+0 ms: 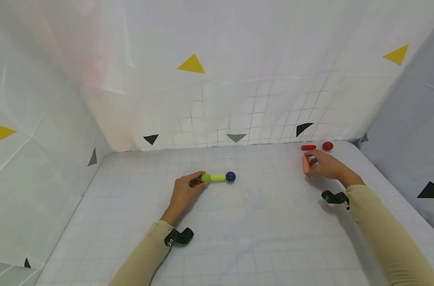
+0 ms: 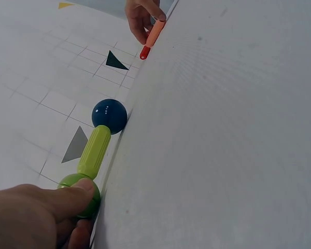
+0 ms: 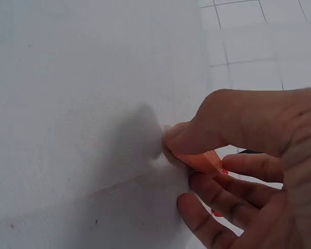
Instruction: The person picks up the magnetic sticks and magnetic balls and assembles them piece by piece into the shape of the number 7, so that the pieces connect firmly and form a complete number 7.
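My left hand (image 1: 185, 194) pinches a green ball (image 1: 204, 178) between thumb and fingers. From that ball a ribbed lime-green rod (image 1: 218, 177) runs right to a dark blue ball (image 1: 230, 176), the three in one straight line like a toy building set. Over at the far right, my right hand (image 1: 326, 166) holds an orange rod (image 1: 305, 165) by its ends. In the right wrist view the thumb lies over one end of the orange rod (image 3: 207, 162), and the fingers hide part of it.
Just beyond the right hand lie a short red rod (image 1: 308, 147) and a red ball (image 1: 328, 146), near the back wall. White sheeting with yellow, black and grey triangles (image 1: 191, 64) encloses the gridded white table (image 1: 252, 230) at the back and sides.
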{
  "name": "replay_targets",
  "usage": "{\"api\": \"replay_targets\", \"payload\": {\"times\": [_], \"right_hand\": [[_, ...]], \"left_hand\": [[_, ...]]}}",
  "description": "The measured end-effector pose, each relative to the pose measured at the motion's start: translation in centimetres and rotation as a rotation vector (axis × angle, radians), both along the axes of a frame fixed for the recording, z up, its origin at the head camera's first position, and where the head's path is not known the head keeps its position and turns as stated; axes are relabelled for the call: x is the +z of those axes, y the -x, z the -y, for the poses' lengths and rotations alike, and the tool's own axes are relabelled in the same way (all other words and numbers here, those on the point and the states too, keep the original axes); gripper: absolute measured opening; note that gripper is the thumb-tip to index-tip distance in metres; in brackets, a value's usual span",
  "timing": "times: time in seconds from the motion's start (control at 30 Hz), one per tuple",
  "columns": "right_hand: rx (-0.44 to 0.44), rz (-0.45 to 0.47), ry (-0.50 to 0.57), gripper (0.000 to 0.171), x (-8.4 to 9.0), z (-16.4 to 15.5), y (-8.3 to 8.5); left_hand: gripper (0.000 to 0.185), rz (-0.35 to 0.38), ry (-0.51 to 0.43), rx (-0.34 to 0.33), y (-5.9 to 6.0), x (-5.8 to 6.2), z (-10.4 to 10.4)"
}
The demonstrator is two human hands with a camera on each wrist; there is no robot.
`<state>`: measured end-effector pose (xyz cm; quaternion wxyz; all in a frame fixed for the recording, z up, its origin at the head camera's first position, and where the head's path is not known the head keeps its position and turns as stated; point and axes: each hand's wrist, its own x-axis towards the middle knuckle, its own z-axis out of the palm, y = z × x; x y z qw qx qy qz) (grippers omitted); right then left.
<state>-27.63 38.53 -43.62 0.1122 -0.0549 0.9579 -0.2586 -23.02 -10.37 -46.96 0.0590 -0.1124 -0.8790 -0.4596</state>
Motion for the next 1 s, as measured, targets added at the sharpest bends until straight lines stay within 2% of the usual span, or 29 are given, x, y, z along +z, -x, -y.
{"api": "replay_targets", "payload": {"times": [0.27,0.53,1.0], "right_hand": [[-0.004,0.029,-0.009,0.083,-0.19,-0.08,-0.19],[0.018,0.001,-0.003,0.084,-0.13,-0.08,-0.47],[-0.026,-0.070,0.042,0.092,-0.73,-0.04,-0.73]], "left_hand": [[0.041,-0.015,-0.007,-0.005,-0.06,-0.04,0.04],[0.040,-0.009,-0.001,0.002,0.03,-0.12,0.02],[0.041,-0.009,-0.006,-0.005,0.12,-0.26,0.03]]}}
